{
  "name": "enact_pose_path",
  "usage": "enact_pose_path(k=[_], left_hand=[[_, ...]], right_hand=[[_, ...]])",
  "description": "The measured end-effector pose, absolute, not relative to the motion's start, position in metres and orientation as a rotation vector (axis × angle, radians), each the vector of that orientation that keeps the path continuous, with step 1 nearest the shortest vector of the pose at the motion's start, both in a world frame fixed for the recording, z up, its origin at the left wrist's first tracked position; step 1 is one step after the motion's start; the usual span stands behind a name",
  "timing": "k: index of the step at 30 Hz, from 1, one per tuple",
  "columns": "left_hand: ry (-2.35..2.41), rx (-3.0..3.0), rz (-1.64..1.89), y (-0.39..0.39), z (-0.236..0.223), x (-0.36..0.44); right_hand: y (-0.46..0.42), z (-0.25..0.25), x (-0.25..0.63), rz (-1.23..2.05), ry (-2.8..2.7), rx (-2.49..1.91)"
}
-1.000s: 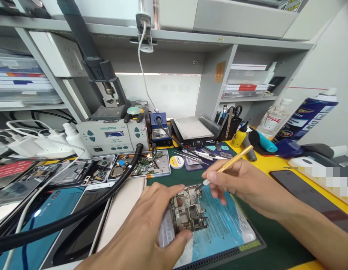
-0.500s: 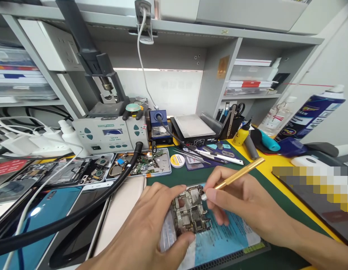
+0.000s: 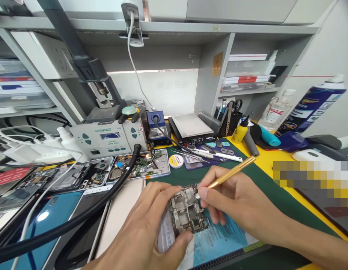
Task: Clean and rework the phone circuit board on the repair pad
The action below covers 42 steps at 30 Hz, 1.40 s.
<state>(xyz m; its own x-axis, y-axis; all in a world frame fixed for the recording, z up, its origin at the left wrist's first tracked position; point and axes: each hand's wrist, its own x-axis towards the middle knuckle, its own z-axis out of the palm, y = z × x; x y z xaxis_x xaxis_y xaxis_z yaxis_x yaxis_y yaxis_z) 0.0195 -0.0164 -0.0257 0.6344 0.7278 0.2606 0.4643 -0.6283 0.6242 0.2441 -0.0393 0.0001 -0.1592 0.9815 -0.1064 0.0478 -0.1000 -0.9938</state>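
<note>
A phone circuit board (image 3: 187, 212) lies on a blue-and-white sheet (image 3: 221, 240) in front of me. My left hand (image 3: 145, 221) grips the board from the left, fingertips at its upper edge and thumb at its lower edge. Between the thumb and fingers of my right hand (image 3: 232, 197) is a slim, gold-coloured pen-shaped tool (image 3: 232, 172). Its pale tip meets or nearly meets the board's upper right corner; the fingers partly cover it, so its kind cannot be made out. Clear plastic (image 3: 166, 232) shows beside the board, near my left palm.
A thick black hose (image 3: 106, 200) curves over phones on the left. Behind stand a grey hot-air station (image 3: 112, 138), a tray of small parts (image 3: 159, 165), a flat heating plate (image 3: 190, 125) and tweezers (image 3: 227, 155). A yellow bottle (image 3: 241, 131) and spray can (image 3: 309, 107) stand right.
The whole view has shifted slightly, so most things sit a little further left. Both hands keep their hold; the tool's tip stays by the board's upper right corner.
</note>
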Motion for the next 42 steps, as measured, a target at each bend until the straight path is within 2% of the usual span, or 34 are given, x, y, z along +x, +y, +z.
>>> enact_pose_path(k=[9,22,42], left_hand=[[0.935,2.392,0.717,-0.017,-0.03,0.019],[0.943,2.392,0.694,-0.019,-0.028,0.019],[0.962,2.368,0.762,-0.021,-0.023,0.021]], right_hand=[[-0.043,-0.002,0.243,1.378,-1.331,-1.221],[-0.05,-0.014,0.249,1.197,-1.559,-1.255],[-0.051,-0.008,0.248,1.166,-1.656,-1.229]])
